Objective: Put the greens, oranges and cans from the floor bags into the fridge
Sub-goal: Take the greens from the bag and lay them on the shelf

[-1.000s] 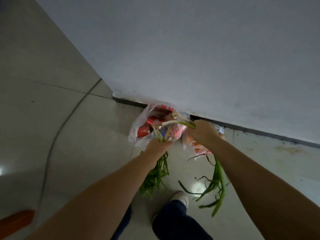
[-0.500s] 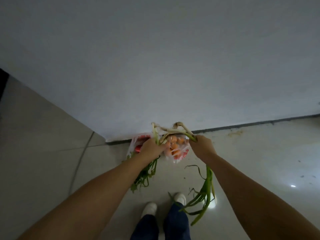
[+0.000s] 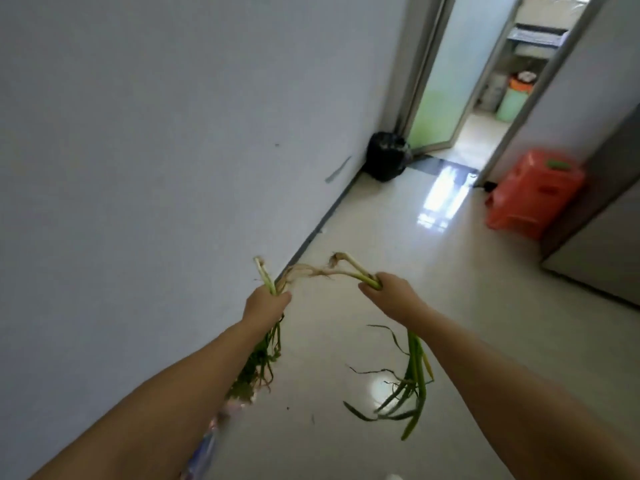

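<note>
My left hand (image 3: 265,306) grips a bunch of thin leafy greens (image 3: 261,362) by the stalks, with the leaves hanging down under my forearm. My right hand (image 3: 389,294) grips a bunch of green onions (image 3: 414,372) near their pale root ends, which stick out toward the left hand; the long green leaves dangle below. Both bunches are held up in the air over the floor. A bit of a plastic floor bag (image 3: 207,441) shows blurred under my left forearm; oranges and cans are out of sight.
A white wall runs along the left. A black bin (image 3: 386,155) stands in the far corner by an open doorway (image 3: 485,81). A red plastic stool (image 3: 535,192) sits at the right next to a grey cabinet side (image 3: 602,237). Glossy floor tiles stretch ahead.
The view has swung up and to the right, from the bags at the wall to the hallway. Both hands have lifted the greens away from the bags, which have dropped out of view.
</note>
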